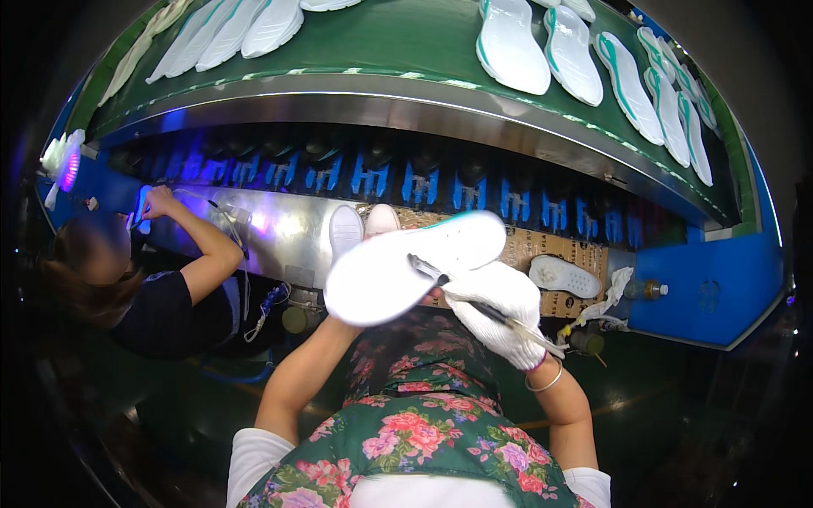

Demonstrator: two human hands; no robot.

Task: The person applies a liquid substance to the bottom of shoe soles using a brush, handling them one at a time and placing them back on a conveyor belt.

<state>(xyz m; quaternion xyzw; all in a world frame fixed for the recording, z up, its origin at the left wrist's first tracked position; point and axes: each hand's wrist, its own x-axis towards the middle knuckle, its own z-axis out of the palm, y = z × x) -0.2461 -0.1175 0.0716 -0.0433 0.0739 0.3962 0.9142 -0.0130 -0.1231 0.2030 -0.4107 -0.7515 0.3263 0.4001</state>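
A large white shoe sole (377,284) with a green edge is held up in front of my body. My left hand (342,327) grips it from beneath, and the sole hides most of that hand. In a white knitted glove, my right hand (501,309) is closed around a slim brush (483,310) with a tube trailing from its back end. The brush's metal tip (415,262) meets the sole's upward face near its middle. Behind the sole, a pair of pale soles (345,229) stands on the bench, partly covered.
Another sole (563,276) lies on the cardboard-covered bench (527,245), near a bottle (646,289) and a white rag (616,288). A green conveyor belt (381,46) carries several white soles beyond a metal edge. At left, a co-worker's arm (207,245) reaches toward a blue-lit piece.
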